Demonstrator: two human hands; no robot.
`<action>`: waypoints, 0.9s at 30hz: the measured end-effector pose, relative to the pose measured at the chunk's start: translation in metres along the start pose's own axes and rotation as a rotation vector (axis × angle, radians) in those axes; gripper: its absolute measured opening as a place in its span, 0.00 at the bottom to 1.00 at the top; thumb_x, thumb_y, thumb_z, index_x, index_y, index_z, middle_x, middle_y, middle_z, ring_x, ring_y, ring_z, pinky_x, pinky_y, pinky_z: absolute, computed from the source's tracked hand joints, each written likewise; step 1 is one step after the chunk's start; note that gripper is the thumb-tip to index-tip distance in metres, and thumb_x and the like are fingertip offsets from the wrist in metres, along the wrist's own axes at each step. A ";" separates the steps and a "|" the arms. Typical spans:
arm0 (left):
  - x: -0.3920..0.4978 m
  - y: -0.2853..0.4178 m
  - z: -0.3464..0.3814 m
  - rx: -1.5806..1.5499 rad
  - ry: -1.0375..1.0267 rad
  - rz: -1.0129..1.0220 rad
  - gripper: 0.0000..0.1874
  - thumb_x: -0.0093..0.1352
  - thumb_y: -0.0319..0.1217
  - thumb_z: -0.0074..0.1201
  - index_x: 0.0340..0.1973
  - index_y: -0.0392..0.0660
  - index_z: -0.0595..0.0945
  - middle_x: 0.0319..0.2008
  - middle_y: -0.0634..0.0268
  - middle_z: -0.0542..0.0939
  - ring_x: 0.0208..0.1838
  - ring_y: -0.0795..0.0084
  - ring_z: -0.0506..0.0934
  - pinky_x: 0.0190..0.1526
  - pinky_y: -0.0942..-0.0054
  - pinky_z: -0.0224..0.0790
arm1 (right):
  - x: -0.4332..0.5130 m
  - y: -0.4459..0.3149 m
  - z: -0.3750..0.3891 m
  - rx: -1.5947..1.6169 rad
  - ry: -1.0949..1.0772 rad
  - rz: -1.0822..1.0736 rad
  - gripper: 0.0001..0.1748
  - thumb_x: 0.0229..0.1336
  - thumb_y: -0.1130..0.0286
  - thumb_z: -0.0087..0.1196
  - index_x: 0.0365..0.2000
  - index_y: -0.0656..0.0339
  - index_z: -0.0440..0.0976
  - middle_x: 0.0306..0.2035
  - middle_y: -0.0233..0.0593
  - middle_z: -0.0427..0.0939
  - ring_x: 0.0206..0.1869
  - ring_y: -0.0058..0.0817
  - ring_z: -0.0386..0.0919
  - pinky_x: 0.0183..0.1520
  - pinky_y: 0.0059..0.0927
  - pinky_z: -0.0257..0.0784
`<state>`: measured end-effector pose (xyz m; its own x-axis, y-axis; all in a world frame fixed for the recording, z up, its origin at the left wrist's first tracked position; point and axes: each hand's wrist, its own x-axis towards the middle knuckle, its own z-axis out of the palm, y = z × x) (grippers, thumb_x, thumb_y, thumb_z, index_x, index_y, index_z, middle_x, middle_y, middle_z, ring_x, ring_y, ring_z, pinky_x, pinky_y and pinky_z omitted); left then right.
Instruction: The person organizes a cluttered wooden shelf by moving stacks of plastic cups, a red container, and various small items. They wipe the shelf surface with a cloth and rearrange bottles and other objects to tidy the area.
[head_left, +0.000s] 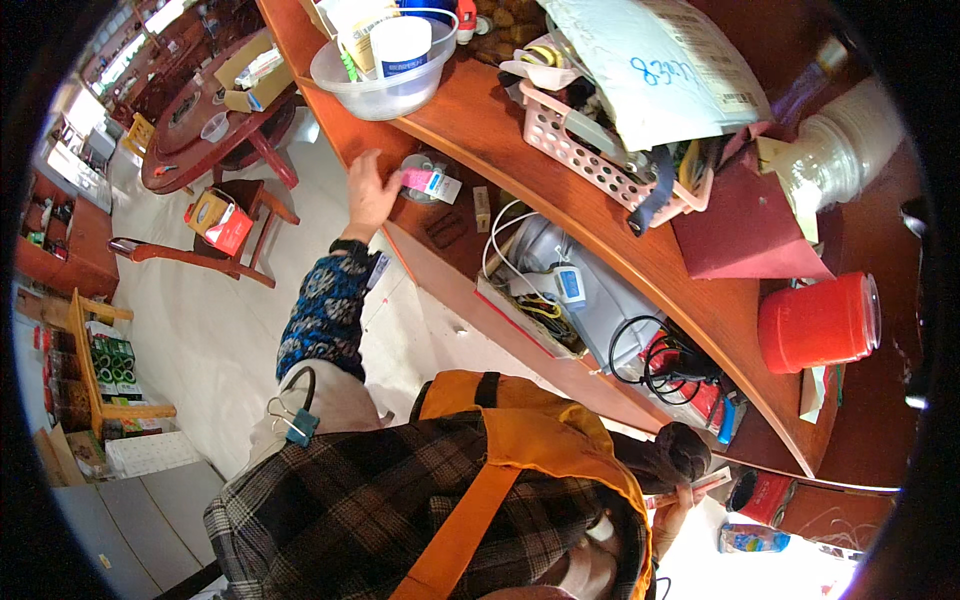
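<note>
My left hand (369, 193), in a blue patterned sleeve, rests palm down at the far left end of the lower shelf (427, 217) of a curved wooden counter. Its thumb is spread and it grips nothing visible. Just right of the thumb, a pink and white tag (432, 182) lies over a small clear round item. At the lower right, my right hand (673, 517) holds a thin, flat red and white packet (705, 484); part of this hand is hidden behind my clothing.
The upper counter holds a clear plastic bowl (382, 101) of containers, a pink perforated basket (570, 157), a white mailing bag (652, 75) and a red jar (814, 322). Cables (652, 352) and a grey bag (592, 292) fill the lower shelf. A wooden chair (255, 225) stands left.
</note>
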<state>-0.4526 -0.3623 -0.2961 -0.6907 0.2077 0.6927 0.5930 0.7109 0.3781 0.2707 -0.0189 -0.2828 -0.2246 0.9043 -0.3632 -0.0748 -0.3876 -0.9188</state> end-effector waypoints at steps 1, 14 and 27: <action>-0.003 0.004 -0.014 -0.025 0.071 -0.001 0.24 0.67 0.36 0.65 0.54 0.38 0.78 0.50 0.47 0.79 0.56 0.48 0.77 0.58 0.55 0.70 | 0.002 -0.001 -0.001 0.010 -0.001 -0.005 0.16 0.55 0.77 0.63 0.44 0.58 0.75 0.32 0.29 0.79 0.26 0.17 0.74 0.28 0.19 0.69; 0.007 0.328 -0.201 -0.777 0.066 0.664 0.12 0.76 0.20 0.47 0.53 0.36 0.75 0.43 0.52 0.78 0.41 0.65 0.78 0.45 0.69 0.74 | 0.028 -0.010 0.014 0.297 -0.080 -0.079 0.15 0.55 0.76 0.64 0.43 0.56 0.74 0.29 0.27 0.79 0.21 0.14 0.72 0.22 0.16 0.67; 0.016 0.754 -0.175 -0.982 -0.907 0.894 0.16 0.72 0.30 0.56 0.53 0.36 0.79 0.44 0.57 0.85 0.49 0.71 0.82 0.52 0.71 0.75 | 0.041 -0.048 -0.045 0.461 -0.322 -0.232 0.23 0.53 0.84 0.57 0.52 0.70 0.72 0.41 0.41 0.83 0.36 0.29 0.85 0.36 0.25 0.80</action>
<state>0.0561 0.0593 0.1080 0.2121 0.8637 0.4573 0.6979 -0.4614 0.5477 0.3091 0.0446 -0.2601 -0.4294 0.9026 -0.0304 -0.5538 -0.2897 -0.7806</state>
